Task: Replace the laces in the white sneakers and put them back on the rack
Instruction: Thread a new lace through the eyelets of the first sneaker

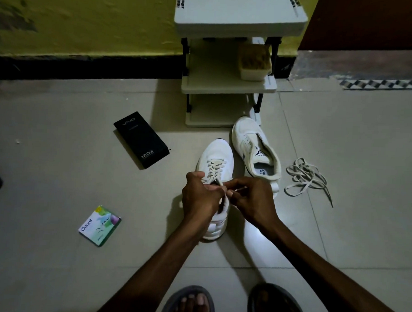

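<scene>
Sandalled feet [189,303] are being kept planted at the near edge of the floor [59,130], probably so the body is being steadied while it is bent forward. Just beyond them, the left hand [199,198] and the right hand [252,200] are being held close together over the near sneaker [215,156], which is being kept flat on the tiles with its toe pointing far.

The fingers of both hands are curled, and an end of the lace [215,167] is being pinched in each. That lace is already crossing several rows of eyelets. Its ends are being gripped at the top of the tongue, judged to be for drawing the rows snug or starting a knot; which of the two cannot be told.

The second sneaker [255,148] is being left just to the right and farther off, close beside the first, with its tongue open and no lace visible, so it is judged to be waiting its turn. A loose lace [305,179] is being left heaped farther right, apart from both shoes; whether it is old or new cannot be told.

The rack [226,88] is being kept within reach at the far side, with a tub [254,61] on the right of one shelf. A black box [142,140] and a green packet [100,225] are being left well apart on the left.
</scene>
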A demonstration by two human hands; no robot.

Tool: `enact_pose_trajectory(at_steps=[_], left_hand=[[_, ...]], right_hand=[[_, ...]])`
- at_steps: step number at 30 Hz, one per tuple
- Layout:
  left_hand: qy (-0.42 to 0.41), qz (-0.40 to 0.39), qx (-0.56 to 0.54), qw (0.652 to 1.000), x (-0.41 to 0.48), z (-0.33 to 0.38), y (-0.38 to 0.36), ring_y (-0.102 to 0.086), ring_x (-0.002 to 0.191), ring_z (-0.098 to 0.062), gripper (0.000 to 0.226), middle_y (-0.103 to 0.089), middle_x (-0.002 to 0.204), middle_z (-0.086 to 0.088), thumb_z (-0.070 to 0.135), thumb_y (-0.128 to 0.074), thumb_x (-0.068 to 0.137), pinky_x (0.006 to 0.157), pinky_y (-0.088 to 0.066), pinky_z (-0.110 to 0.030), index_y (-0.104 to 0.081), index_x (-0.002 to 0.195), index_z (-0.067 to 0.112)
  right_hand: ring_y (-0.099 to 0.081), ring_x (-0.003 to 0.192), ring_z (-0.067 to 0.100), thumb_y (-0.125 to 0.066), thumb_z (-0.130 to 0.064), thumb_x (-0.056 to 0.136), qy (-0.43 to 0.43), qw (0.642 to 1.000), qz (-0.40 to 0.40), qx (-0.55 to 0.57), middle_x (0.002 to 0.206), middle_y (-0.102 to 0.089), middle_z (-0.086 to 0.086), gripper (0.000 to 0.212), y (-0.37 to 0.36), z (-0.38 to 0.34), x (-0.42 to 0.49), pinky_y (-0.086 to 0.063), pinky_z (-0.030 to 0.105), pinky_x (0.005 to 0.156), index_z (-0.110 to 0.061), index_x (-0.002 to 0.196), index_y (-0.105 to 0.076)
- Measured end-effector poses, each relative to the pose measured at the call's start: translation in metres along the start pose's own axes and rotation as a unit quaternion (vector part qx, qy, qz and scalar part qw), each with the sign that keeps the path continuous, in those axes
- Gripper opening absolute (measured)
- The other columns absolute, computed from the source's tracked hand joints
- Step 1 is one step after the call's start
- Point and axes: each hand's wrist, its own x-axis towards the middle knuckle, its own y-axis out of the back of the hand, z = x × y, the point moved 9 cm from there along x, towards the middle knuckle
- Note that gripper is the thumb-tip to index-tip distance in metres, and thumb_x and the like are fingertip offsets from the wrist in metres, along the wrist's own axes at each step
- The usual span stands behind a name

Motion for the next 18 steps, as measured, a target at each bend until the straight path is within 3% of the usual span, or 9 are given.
enact_pose_trajectory(at_steps=[2,6,11,18], left_hand=[[0.01,-0.007,0.0,1.0,0.003,-0.003,-0.001,-0.066,0.099,-0.025,0.055,-0.07,0.107,-0.007,0.02,-0.079,0.067,0.089,-0.055,-0.04,-0.05,0.114,0.022],[0.014,-0.01,0.005,1.0,0.005,-0.005,-0.002,-0.067,0.098,-0.026,0.053,-0.07,0.105,-0.007,0.021,-0.078,0.065,0.087,-0.055,-0.041,-0.048,0.109,0.024],[0.007,-0.01,0.031,0.999,0.008,-0.005,0.001,-0.064,0.104,-0.026,0.047,-0.068,0.111,-0.008,0.016,-0.073,0.075,0.092,-0.053,-0.04,-0.048,0.115,0.02],[0.006,-0.037,0.016,0.999,0.016,-0.005,-0.002,-0.067,0.096,-0.025,0.041,-0.068,0.109,-0.006,0.028,-0.077,0.079,0.084,-0.058,-0.039,-0.049,0.109,0.024]], right_hand=[[-0.065,0.067,-0.004,-0.077,-0.008,0.079,-0.006,1.0,-0.008,0.006,0.073,-0.069,-0.017,0.014,-0.002,0.002,0.003,-0.051,0.016,0.065,-0.021,0.084,-0.078],[-0.069,0.064,0.007,-0.081,-0.017,0.077,-0.02,1.0,-0.007,0.01,0.07,-0.071,-0.011,0.008,-0.002,0.008,0.01,-0.059,0.039,0.069,-0.023,0.082,-0.078],[-0.065,0.06,0.0,-0.083,-0.024,0.073,0.037,0.996,0.0,-0.077,0.065,-0.068,-0.017,0.009,-0.001,-0.011,0.013,-0.054,0.029,0.065,-0.027,0.074,-0.074],[-0.059,0.061,0.004,-0.068,-0.011,0.074,0.075,0.99,0.012,-0.121,0.067,-0.064,-0.009,0.012,-0.004,-0.02,0.011,-0.045,0.021,0.06,-0.023,0.072,-0.064]])
